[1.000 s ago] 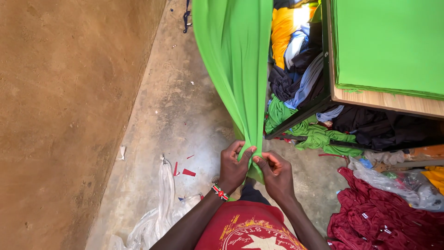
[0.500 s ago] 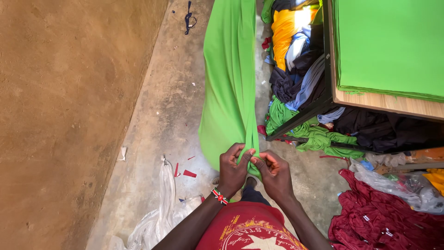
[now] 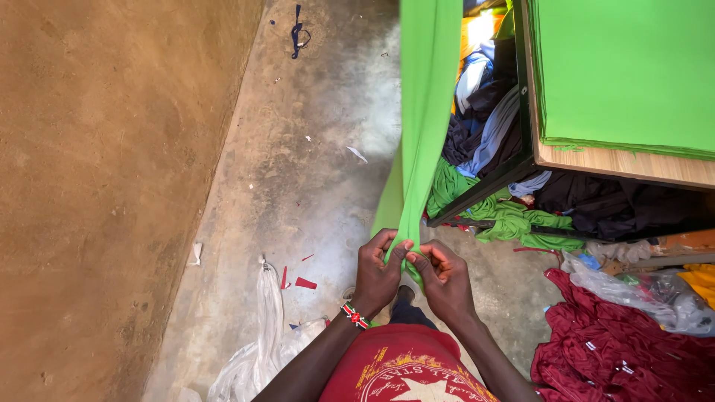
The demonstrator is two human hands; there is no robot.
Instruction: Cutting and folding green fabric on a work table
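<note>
Both hands, left (image 3: 377, 274) and right (image 3: 445, 278), pinch the green cloth (image 3: 426, 112) hanging off the counter (image 3: 618, 158) edge; fingers clenched, a slack grip could drop it

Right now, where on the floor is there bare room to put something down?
Bare concrete floor lies between the brown wall and the hanging green cloth, with only small scraps. Crowded: the clothes heap under the table, the maroon pile, and the plastic bag.
</note>
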